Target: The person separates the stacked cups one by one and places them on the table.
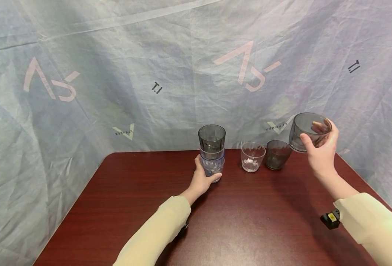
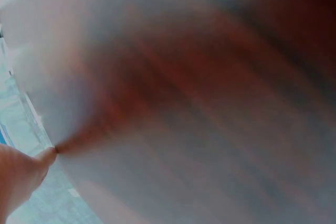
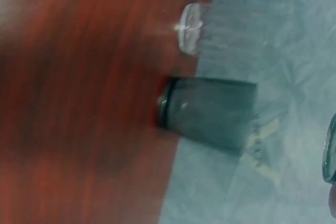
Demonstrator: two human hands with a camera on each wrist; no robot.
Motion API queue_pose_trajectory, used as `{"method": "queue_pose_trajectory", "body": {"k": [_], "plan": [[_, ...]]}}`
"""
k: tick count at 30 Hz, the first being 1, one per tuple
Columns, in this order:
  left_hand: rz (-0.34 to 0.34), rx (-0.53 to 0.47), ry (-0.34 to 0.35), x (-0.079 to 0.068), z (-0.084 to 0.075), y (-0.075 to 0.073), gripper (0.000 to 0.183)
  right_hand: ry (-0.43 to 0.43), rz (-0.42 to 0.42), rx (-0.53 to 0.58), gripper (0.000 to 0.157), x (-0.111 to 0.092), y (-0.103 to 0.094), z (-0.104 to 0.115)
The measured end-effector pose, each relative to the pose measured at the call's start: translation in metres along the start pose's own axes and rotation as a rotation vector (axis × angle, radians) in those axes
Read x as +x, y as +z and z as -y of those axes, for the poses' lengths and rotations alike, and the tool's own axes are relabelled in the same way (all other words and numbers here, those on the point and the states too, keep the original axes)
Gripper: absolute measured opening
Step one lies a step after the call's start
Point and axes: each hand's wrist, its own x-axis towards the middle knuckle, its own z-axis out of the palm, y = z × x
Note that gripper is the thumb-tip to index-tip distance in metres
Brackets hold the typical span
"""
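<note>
In the head view my left hand [image 1: 201, 180] wraps round the lower part of a standing stack of glasses: a smoky grey glass [image 1: 211, 137] on top, bluish clear glass [image 1: 215, 163] below. My right hand [image 1: 323, 154] grips another smoky grey glass [image 1: 299, 133], raised at the right with its mouth up and the thumb on the near side. Between the hands, a small clear glass [image 1: 253, 161] and a dark grey tumbler [image 1: 276, 158] stand upright side by side. In the right wrist view, the held glass shows only as a sliver at the right edge.
A dark red wooden table [image 1: 249, 221] carries the glasses, which are near its back edge. Behind it hangs a creased grey cloth [image 1: 182, 55] with printed marks. The left wrist view is mostly blurred, with part of the left hand at its lower left.
</note>
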Motion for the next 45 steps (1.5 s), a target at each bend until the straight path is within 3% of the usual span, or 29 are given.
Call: {"method": "queue_pose_trajectory", "body": {"k": [8, 16, 21, 26, 37, 45], "plan": [[-0.005, -0.006, 0.030, 0.002, 0.002, 0.002, 0.096, 0.044, -0.059, -0.066, 0.070, -0.009, -0.028, 0.001], [-0.003, -0.005, 0.021, 0.002, 0.002, 0.001, 0.096, 0.179, -0.049, -0.454, 0.071, -0.010, -0.046, -0.008], [-0.006, -0.002, 0.017, 0.002, 0.002, 0.002, 0.096, 0.278, -0.052, -0.529, 0.073, -0.007, -0.056, -0.033], [-0.010, -0.002, 0.016, 0.001, 0.002, 0.002, 0.096, 0.319, -0.053, -0.623, 0.077, -0.003, -0.064, -0.058], [-0.011, 0.006, 0.013, 0.000, 0.003, 0.002, 0.096, 0.446, -0.033, -0.730, 0.079, -0.004, -0.077, -0.077], [-0.009, -0.003, 0.004, 0.001, 0.003, 0.003, 0.097, 0.535, 0.000, -0.736, 0.085, -0.010, -0.085, -0.090]]}}
